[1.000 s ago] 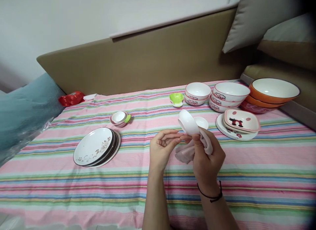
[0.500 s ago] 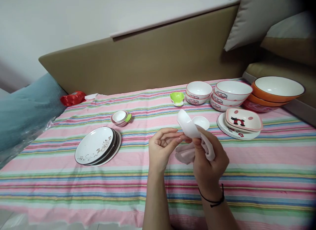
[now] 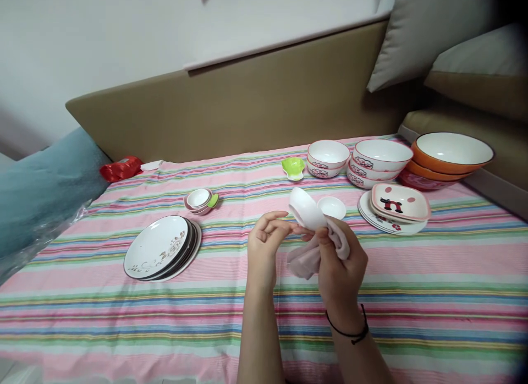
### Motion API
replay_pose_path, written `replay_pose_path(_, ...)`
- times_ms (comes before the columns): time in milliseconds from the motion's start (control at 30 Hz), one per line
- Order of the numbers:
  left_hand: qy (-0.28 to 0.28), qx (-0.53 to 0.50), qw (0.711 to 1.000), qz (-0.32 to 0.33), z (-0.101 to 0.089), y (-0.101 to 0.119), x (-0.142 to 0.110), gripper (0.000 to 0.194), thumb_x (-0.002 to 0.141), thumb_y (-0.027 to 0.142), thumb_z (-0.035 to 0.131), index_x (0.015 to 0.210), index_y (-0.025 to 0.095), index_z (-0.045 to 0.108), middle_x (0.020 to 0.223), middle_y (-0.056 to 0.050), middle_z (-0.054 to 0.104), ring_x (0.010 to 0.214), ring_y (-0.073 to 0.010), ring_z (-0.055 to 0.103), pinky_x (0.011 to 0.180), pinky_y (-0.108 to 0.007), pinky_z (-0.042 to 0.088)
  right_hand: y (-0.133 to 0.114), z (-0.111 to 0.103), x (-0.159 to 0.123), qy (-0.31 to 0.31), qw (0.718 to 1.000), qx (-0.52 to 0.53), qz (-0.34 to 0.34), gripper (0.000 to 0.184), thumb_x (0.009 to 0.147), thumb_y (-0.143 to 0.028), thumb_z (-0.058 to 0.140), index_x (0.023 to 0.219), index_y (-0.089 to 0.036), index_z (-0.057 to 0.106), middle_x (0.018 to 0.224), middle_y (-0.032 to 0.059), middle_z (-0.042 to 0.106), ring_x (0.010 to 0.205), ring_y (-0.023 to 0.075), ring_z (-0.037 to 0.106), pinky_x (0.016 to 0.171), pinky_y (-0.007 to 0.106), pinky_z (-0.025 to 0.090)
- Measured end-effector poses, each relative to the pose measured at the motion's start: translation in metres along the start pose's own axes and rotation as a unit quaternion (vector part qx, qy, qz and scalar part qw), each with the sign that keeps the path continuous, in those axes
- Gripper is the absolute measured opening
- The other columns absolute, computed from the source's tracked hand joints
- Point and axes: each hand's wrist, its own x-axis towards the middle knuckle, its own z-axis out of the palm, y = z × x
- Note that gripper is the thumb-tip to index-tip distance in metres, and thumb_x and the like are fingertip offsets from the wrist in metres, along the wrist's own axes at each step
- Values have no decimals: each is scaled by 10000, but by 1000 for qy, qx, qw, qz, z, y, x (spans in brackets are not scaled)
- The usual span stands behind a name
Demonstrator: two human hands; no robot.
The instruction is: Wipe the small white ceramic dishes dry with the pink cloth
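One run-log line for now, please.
right hand: holds tilted white bowl and cloth | left hand: close beside bowl | green dish: on striped tablecloth

We take this for a home, though we cannot tell which room. A striped cloth (image 3: 198, 318) carries everyday tableware: patterned dinner plates (image 3: 157, 246) and red-rimmed bowls (image 3: 381, 163). Behind the cloth we see a tan padded panel (image 3: 231, 120) and a white wall (image 3: 124, 37); by its left end, a blue cushion (image 3: 45, 180); beyond its far right corner, a grey cushion (image 3: 429, 32).
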Motion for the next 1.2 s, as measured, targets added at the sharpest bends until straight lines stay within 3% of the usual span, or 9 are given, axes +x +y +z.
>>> replay_pose_path(133, 86, -9, 994, -60, -4, -2, 4, 247, 765, 374, 680, 891, 162, 686, 864, -44, 713, 864, -155, 654, 856, -298, 480, 5, -3, 13, -18, 957, 144, 250, 314, 752, -490, 670, 754, -181, 618, 531, -3, 616, 451, 130, 531, 441, 242, 430)
replay_pose_path(233, 33, -53, 992, -108, -4, -2, 3, 302, 760, 416, 683, 882, 142, 706, 960, -73, 708, 903, -182, 647, 840, -304, 490, 9, -8, 21, -87, 906, 189, 368, 394, 694, -555, 695, 774, -184, 585, 479, -29, 573, 367, 89, 441, 354, 190, 335)
replay_pose_path(333, -7, -80, 993, -88, -3, -3, 2, 240, 740, 349, 719, 840, 131, 712, 872, -63, 710, 837, -166, 643, 772, -263, 497, 15, -10, 22, -129, 898, 151, 393, 441, 659, -584, 711, 740, -169, 586, 468, -22, 573, 361, 83, 437, 346, 181, 321)
replay_pose_path(467, 28, -85, 994, -57, -7, -8, 3, 251, 724, 348, 730, 890, 159, 717, 921, -48, 714, 848, -156, 642, 741, -238, 495, 27, -11, 21, -38, 943, 29, 328, 442, 639, -540, 745, 808, -143, 651, 500, -4, 619, 400, 117, 496, 375, 216, 373)
replay_pose_path(567, 65, -19, 996, -50, -11, -12, 5, 294, 732, 369, 721, 966, 189, 718, 956, -30, 715, 862, -146, 637, 750, -231, 480, 32, -10, 23, -14, 973, -43, 227, 413, 779, -502, 631, 1017, -168, 675, 626, 13, 685, 507, 155, 581, 467, 261, 455)
replay_pose_path(633, 59, 36, 997, -38, -13, -16, 7, 305, 743, 370, 712, 987, 187, 723, 983, -32, 718, 910, -153, 628, 809, -239, 462, 32, -8, 24, -60, 985, -61, 151, 382, 869, -441, 528, 1148, -207, 645, 902, 52, 734, 763, 193, 665, 658, 314, 524)
replay_pose_path(700, 34, 60, 997, -33, -14, -19, 8, 303, 757, 365, 699, 992, 177, 727, 1032, -47, 715, 972, -174, 620, 872, -264, 446, 30, -3, 22, -133, 986, -81, 54, 356, 904, -351, 489, 1214, -228, 616, 1216, 67, 649, 1088, 216, 607, 916, 371, 475)
replay_pose_path(833, 25, 33, 998, -43, -10, -22, 7, 303, 761, 350, 691, 1013, 184, 719, 1048, -55, 717, 960, -186, 638, 874, -291, 460, 27, 8, 18, -277, 946, -129, -105, 391, 922, -201, 455, 1291, -286, 554, 1381, 19, 527, 1309, 197, 440, 1086, 399, 327)
replay_pose_path(1200, 19, 7, 1000, -22, -9, -25, 8, 331, 770, 364, 686, 1045, 181, 710, 1094, -68, 706, 1034, -208, 625, 909, -298, 455, 26, 7, 16, -225, 955, -155, -118, 365, 918, -247, 490, 1267, -307, 576, 1444, 32, 431, 1310, 223, 429, 1094, 412, 374)
